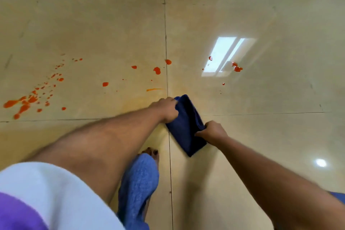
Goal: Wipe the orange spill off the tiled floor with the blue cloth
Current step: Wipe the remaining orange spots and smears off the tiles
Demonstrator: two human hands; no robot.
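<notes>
A dark blue cloth (186,125) is folded into a long strip and held above the beige tiled floor (261,15). My left hand (167,108) grips its upper left edge. My right hand (211,131) pinches its right edge lower down. The orange spill lies in scattered drops: a large splatter (24,103) at the far left, several blobs (157,70) ahead of the cloth, and a few (237,68) on the right by a window reflection. A thin orange streak (154,89) and a faint smear sit just beyond my left hand.
My bare foot (152,153) and a blue trouser leg (138,188) stand below the cloth near a tile joint. Dark grout lines cross the floor. A lamp reflection (321,162) shines at the lower right.
</notes>
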